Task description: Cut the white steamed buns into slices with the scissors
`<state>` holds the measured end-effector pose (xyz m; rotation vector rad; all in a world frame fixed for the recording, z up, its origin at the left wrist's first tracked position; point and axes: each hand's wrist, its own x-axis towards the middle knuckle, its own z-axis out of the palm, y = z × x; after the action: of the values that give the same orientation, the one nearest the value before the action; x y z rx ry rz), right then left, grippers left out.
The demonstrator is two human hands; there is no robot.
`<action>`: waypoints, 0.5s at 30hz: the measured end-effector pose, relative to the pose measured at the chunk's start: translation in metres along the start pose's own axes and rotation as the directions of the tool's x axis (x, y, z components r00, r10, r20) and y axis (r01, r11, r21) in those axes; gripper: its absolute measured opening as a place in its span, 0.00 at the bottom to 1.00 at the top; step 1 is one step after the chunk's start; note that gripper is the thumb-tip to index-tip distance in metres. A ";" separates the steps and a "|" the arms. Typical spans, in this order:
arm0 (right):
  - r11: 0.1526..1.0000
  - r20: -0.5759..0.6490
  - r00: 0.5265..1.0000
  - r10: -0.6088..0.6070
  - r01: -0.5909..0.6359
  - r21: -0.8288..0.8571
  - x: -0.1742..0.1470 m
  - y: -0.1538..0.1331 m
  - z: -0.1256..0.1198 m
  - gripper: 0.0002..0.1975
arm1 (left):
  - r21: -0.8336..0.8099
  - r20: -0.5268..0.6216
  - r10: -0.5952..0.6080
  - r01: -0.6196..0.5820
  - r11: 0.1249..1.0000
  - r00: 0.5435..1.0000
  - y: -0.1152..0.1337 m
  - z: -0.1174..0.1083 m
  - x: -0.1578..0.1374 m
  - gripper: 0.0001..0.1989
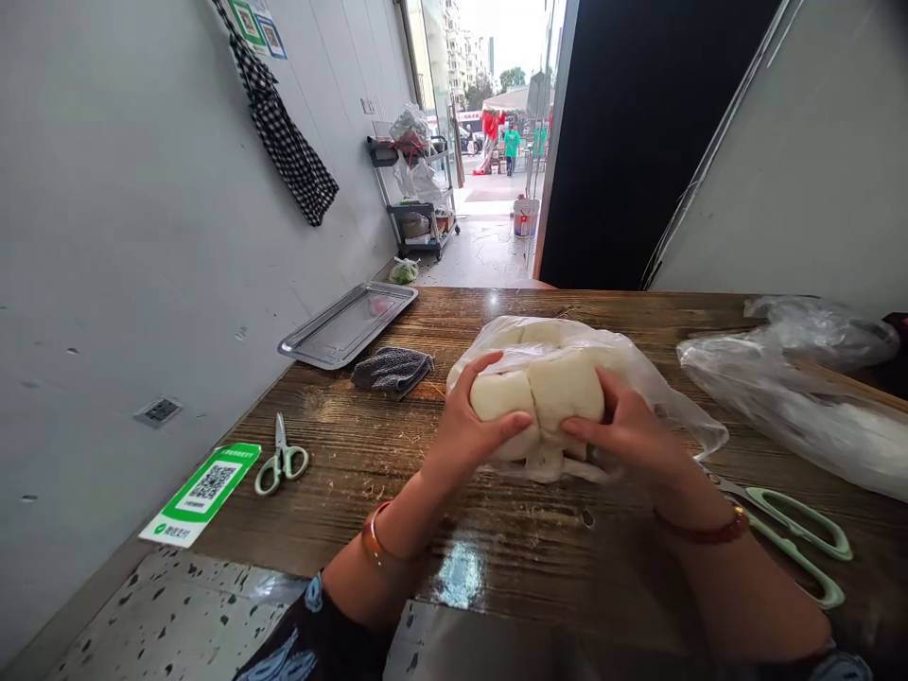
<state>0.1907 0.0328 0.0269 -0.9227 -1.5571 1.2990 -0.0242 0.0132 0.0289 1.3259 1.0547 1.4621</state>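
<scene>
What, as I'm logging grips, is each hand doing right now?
Left hand: curled, holding the left cream-white, rounded, dough-like block.
Right hand: curled, holding the adjoining cream-white, rounded, dough-like block.

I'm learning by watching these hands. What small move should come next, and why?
Probably ease the two white pieces gently apart: a seam runs down between them, and the left hand holds one side while the right hand holds the other.

Carrying, as a brown wooden table (340, 515), a metal tray (337, 331), grey cloth (393, 371), green-and-white card (202, 494), left scissors (282, 463), right scissors (762, 498), plastic bag (653, 383), clear wrap (801, 388).
</scene>
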 end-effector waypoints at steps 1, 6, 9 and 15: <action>1.000 -0.036 0.999 -0.026 0.026 0.002 -0.003 -0.003 -0.001 0.31 | -0.007 0.047 0.028 -0.028 1.000 0.998 0.002 -0.001 -0.002 0.46; 0.931 -0.228 0.906 -0.356 0.323 -0.168 -0.017 -0.019 0.004 0.30 | -0.271 0.170 0.133 -0.084 0.959 0.976 0.011 0.000 -0.007 0.44; 0.740 -0.137 0.753 -0.644 0.567 -0.361 -0.019 -0.024 0.008 0.28 | -0.361 0.054 -0.007 0.026 0.932 0.999 0.010 0.001 -0.005 0.33; 0.238 0.172 0.516 -0.839 0.632 -0.738 -0.025 -0.016 0.019 0.21 | -0.466 0.247 -0.328 0.408 0.785 0.912 0.007 -0.006 0.002 0.33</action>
<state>0.1809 0.0001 0.0370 -0.5597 -1.9419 -0.2388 -0.0307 0.0133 0.0353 0.7773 0.7025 1.2017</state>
